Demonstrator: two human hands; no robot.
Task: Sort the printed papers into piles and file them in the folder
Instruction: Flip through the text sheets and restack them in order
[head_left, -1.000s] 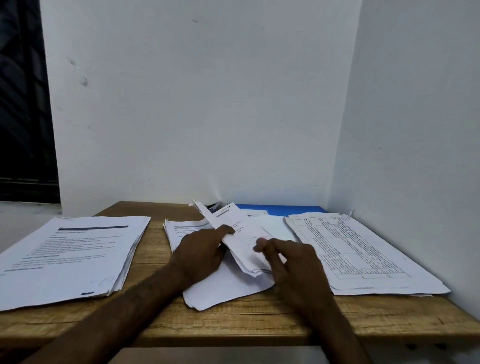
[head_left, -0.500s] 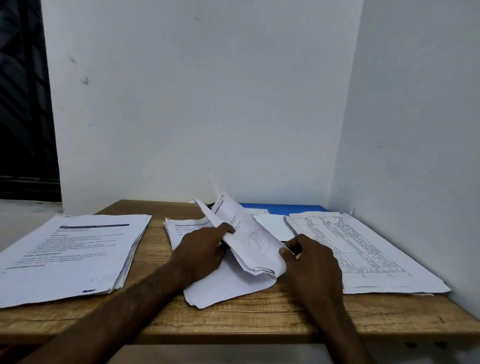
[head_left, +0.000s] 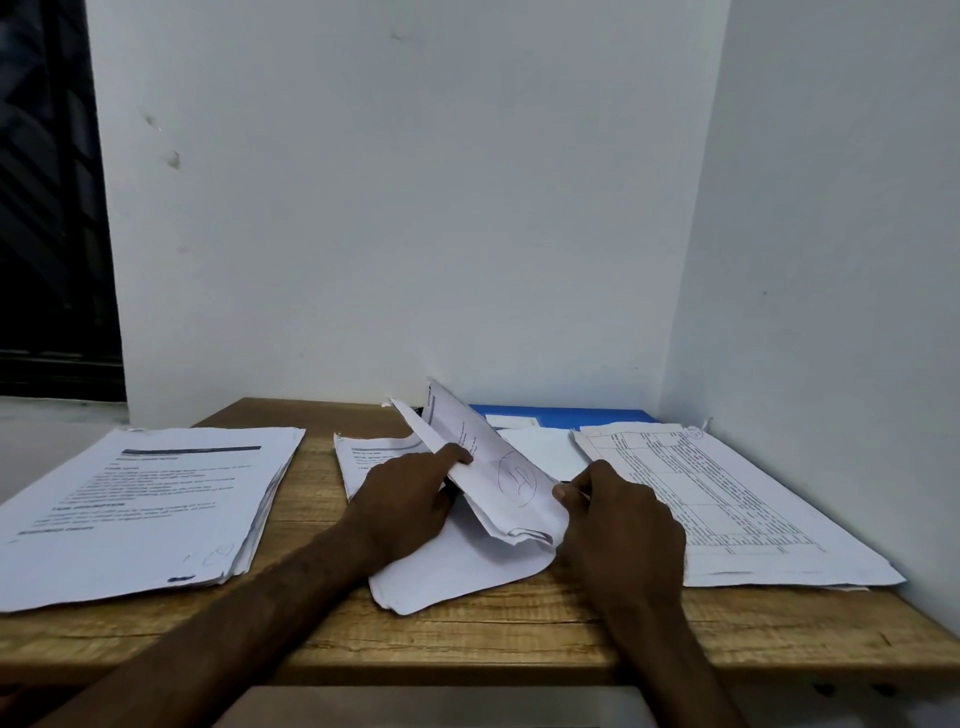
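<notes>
Raised sheets (head_left: 493, 467): thin bundle at centre of frame, tilted up off the centre pile (head_left: 457, 571). The near edge is curled and the top page carries a circled pen mark.
Left hand (head_left: 410, 499): thumb on top, fingers beneath, clamped on the bundle's left edge.
Right hand (head_left: 618, 525): thumb and fingers pinch the bundle's right edge.
Handling: judged light, limp and slippery sheet on sheet; creases and tears readily. Support at two opposite edges, as now, to limit sagging and fanning.
Left pile (head_left: 140, 509): thick printed stack at left of frame, well apart from both hands.
Right pile (head_left: 727, 499): pages printed with a grid, just beside the right hand.
Folder (head_left: 571, 414): blue, lying flat against the wall (head_left: 415, 234), upper centre right of the table (head_left: 519, 634). Loose white sheets and the right pile partly cover it.
Obstruction: the papers on the folder would likely need clearing before filing. The right pile's near edge lies close to the right wrist.
</notes>
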